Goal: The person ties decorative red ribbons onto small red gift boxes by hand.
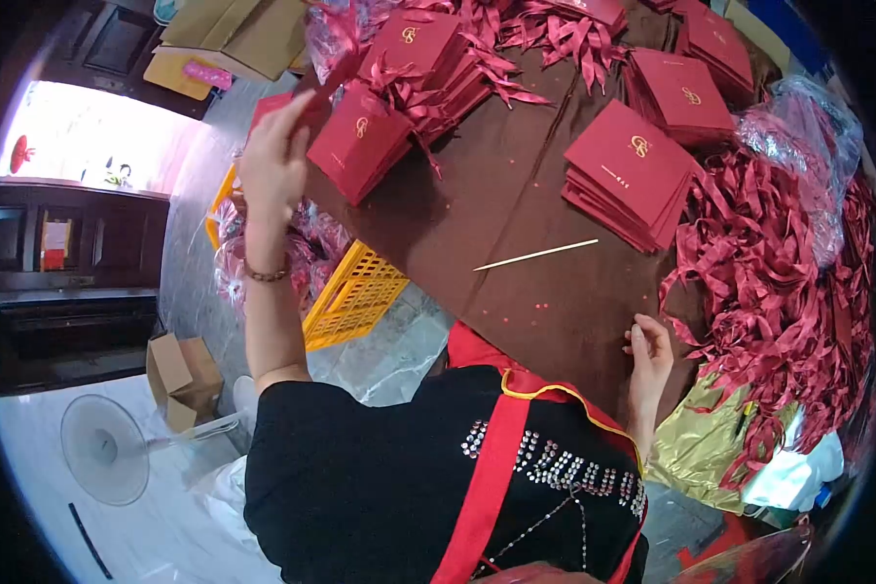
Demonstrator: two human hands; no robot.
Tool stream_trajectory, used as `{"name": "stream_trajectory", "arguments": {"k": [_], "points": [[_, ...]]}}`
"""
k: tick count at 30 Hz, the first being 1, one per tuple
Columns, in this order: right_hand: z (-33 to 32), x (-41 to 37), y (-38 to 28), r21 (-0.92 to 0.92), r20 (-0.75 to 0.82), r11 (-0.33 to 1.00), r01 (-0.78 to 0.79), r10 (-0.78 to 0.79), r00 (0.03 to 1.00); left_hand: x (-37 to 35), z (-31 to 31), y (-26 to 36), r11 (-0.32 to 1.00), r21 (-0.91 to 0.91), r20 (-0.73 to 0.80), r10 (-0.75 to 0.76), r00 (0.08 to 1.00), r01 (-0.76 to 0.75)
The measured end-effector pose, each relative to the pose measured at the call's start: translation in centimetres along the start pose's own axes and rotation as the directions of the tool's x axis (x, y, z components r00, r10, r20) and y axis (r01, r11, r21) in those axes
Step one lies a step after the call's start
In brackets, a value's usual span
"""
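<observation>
My left hand (pixel 274 161) is raised at the upper left, its fingers round a red bag (pixel 267 105) that they partly hide. Beside it stands a stack of red bags (pixel 358 141) with gold print and ribbon handles. My right hand (pixel 649 352) is at the table's near right edge, loosely curled with fingers apart and nothing visible in it. Between the hands a thin pale stick (pixel 537 255) lies on the brown tabletop (pixel 487 209). Past my right hand is another stack of red bags (pixel 628 165).
A large heap of red ribbons (pixel 759 282) lies at the right, with clear plastic (pixel 813 146) behind it. Below the table's left edge is a yellow crate (pixel 355 297) with wrapped items. Cardboard boxes (pixel 234 34) stand at the upper left, and a white fan (pixel 105 448) at the lower left.
</observation>
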State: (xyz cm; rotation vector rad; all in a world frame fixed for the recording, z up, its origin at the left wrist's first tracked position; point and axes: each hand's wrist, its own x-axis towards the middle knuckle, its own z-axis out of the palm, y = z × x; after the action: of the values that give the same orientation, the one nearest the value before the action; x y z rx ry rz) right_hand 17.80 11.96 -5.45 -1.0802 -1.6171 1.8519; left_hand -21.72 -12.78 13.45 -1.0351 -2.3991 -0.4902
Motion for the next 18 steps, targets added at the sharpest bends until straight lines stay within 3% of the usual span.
{"name": "stream_trajectory", "arguments": {"k": [1,2,4,7,11,15,16,18], "points": [[0.0,0.0,0.3,-0.016,-0.001,1.0,-0.009,0.009,1.0,-0.5,1.6,-0.8,0.993,0.105,0.014,0.042,0.999,-0.044],[-0.1,-0.1,0.5,-0.012,-0.009,1.0,-0.008,0.008,1.0,-1.3,3.6,-2.7,0.996,0.021,0.062,0.086,0.994,-0.088],[-0.2,-0.1,0.9,-0.082,0.024,0.993,0.08,-0.078,0.997,-4.1,7.5,-4.5,1.0,-0.027,0.237,0.015,0.971,-0.008],[-0.3,0.0,1.1,-0.053,0.036,0.997,0.063,-0.061,0.997,-5.4,9.0,-3.2,0.981,0.158,0.362,0.045,0.931,-0.109],[-0.1,-0.2,0.3,-0.083,0.044,0.997,0.007,-0.004,0.999,-4.8,10.4,-4.7,0.978,0.157,0.407,0.062,0.912,-0.136],[0.3,-0.4,0.1,-0.13,0.045,0.99,0.05,-0.044,0.998,-4.1,10.8,-3.8,0.986,0.122,0.321,0.065,0.945,-0.11],[0.3,-0.5,-0.1,-0.157,0.042,0.984,0.087,-0.082,0.996,-3.8,10.3,-1.6,0.964,0.228,0.229,0.084,0.97,-0.137],[0.5,-0.6,-0.6,-0.182,0.047,0.978,0.099,-0.092,0.995,-2.5,10.4,1.8,0.989,0.068,0.121,0.124,0.985,-0.133]]}}
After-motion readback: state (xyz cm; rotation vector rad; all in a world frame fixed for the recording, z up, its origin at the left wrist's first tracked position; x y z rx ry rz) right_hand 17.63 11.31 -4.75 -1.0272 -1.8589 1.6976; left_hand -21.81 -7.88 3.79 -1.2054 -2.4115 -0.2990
